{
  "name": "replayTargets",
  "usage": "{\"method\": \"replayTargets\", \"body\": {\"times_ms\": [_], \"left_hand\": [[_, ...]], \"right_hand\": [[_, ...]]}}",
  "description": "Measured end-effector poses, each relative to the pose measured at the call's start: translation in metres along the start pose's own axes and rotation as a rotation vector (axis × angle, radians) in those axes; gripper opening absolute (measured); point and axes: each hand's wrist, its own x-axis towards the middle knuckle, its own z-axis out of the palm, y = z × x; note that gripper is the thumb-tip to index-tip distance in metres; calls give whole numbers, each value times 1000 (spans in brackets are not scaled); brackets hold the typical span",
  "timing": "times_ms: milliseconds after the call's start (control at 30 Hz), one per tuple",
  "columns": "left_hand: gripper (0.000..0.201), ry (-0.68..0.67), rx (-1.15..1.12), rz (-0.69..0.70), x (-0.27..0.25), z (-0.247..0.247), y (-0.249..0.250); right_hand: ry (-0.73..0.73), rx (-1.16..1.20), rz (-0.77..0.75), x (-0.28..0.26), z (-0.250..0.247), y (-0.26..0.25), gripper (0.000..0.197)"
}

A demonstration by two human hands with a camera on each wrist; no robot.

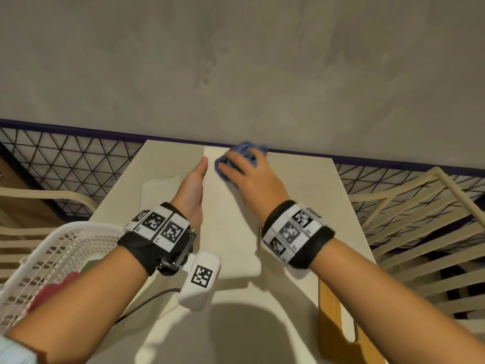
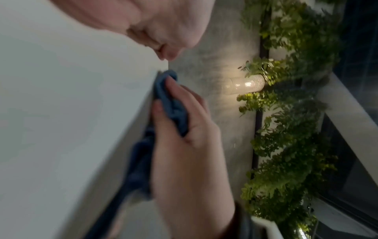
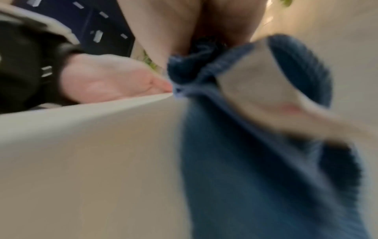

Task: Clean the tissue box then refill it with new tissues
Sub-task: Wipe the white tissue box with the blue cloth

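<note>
One tissue box (image 1: 231,214), right hand (image 1: 252,177) pressing cloth (image 1: 242,153)

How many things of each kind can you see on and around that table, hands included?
Hands: 2, left hand flat against the tissue box, right hand gripping the cloth
Blue cloth: 1
Tissue box: 1
White basket: 1
Loose tissue: 1
Wooden board: 1
Total: 7

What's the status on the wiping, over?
Right hand grips crumpled blue cloth, wiping tall cream tissue box. Left hand flat against its side. Nothing blocking.
</note>
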Motion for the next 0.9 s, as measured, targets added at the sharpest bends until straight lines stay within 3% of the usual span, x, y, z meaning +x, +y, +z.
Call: {"method": "replayTargets", "body": {"times_ms": [100,200,267,333,433,567,667,800,900], "left_hand": [[52,78,51,-27,-5,2,0],[55,105,80,-33,-6,5,-2],[44,96,57,-26,-6,7,-3],[36,94,44,-17,-5,10,-5],[52,98,102,14,-5,11,-8],[41,49,92,-11,-2,11,-8],[42,-6,119,-21,-6,10,-10],[35,55,116,-22,-9,4,-16],[42,61,104,-60,-11,0,-20]], "right_hand": [[-36,-4,-111,-5,3,-6,56],[18,68,46,3,8,6,57],[-5,68,57,6,13,-3,40],[-79,159,36,6,16,-12,31],[-127,365,116,15,2,-1,52],[-317,263,218,22,-13,6,51],[-282,315,316,22,-13,7,42],[-260,388,413,14,-11,13,37],[-220,445,477,0,-3,17,35]]}}
